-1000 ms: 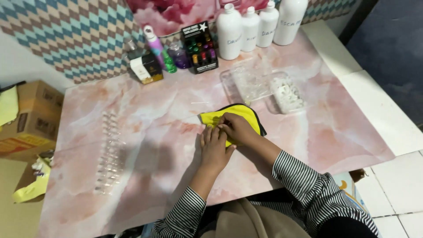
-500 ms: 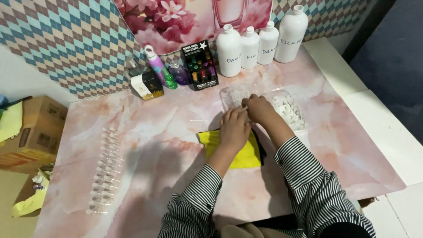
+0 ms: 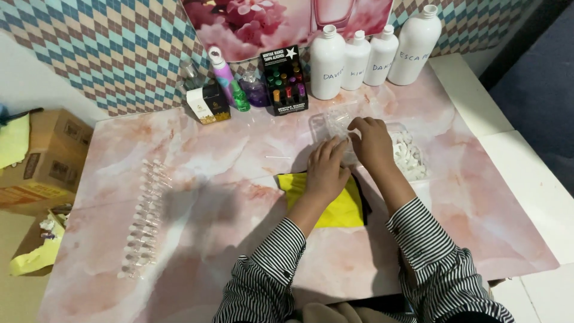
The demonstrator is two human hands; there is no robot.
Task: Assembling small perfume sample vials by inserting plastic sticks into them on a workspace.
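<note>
From the head camera I saw both hands meeting over the near edge of a clear tray [image 3: 335,122] on the pink marble table [image 3: 209,197]. The left hand [image 3: 327,170] lay just above the yellow cloth [image 3: 341,206], its fingers curled and pinched together at the tips beside the tray. The right hand [image 3: 373,140] sat touching it, fingers bent inward toward the same spot. Something small seemed to be gripped between the two hands, but it was too small and clear for me to tell what, so I could not say for certain what either hand held.

The cloth lay flat near the table's front edge, partly under the left wrist, with a dark border on its right side. Just right of the right hand, a second clear tray held a heap of small white caps [image 3: 409,155].

Along the back wall stood four white bottles [image 3: 359,60] in a row, well apart from the hands. Left of them were a black box [image 3: 285,81] with small coloured vials, a purple spray bottle [image 3: 222,75], and a small dark carton [image 3: 207,104]. On the left part of the table, a long row of tiny clear vials [image 3: 143,221] lay in a line, well apart from the hands. Cardboard boxes [image 3: 42,158] sat beyond the table's left edge. Both sleeves were black-and-white striped.
</note>
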